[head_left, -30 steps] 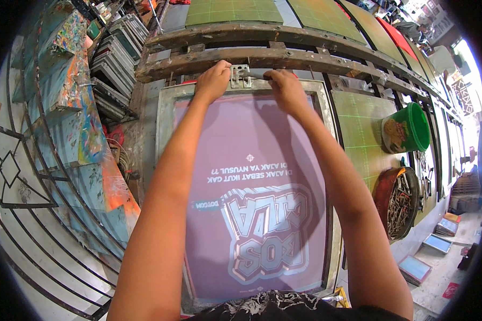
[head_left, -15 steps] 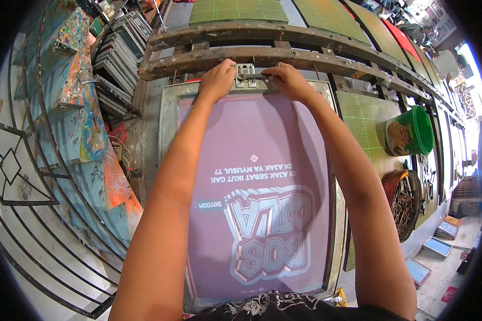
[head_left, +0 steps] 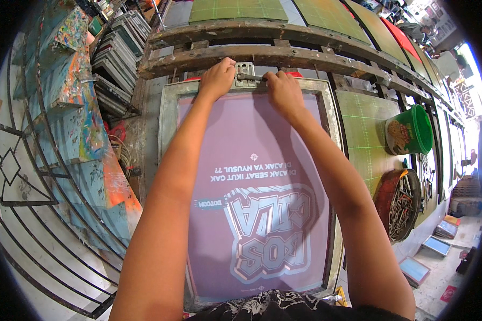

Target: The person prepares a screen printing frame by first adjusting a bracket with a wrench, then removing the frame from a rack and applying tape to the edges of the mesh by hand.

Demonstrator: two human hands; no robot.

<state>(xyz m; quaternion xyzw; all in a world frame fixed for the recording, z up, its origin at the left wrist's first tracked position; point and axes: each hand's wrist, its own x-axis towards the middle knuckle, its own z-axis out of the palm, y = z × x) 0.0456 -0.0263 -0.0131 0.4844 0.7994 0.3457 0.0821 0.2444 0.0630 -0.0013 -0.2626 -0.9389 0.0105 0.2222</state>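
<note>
A silk-screen printing frame lies before me, its purple mesh bearing pale block lettering that appears upside down. At the middle of its far edge sits a slotted metal bracket. Just left of that bracket, my left hand curls its fingers over the frame's far edge; the fingertips are partly hidden. My right hand is closed round the right end of a small wrench, whose head lies on the bracket's lower part. Something red shows behind the far edge beside both hands.
Beyond the frame runs a worn double rail. To the right, a green bucket and a round tub of bolts stand on a green-gridded board. Stacked screens and a curved metal railing are at left.
My right hand has swung slightly down and toward me with the wrench's handle end, its forearm moving left. My left hand stays in place.
</note>
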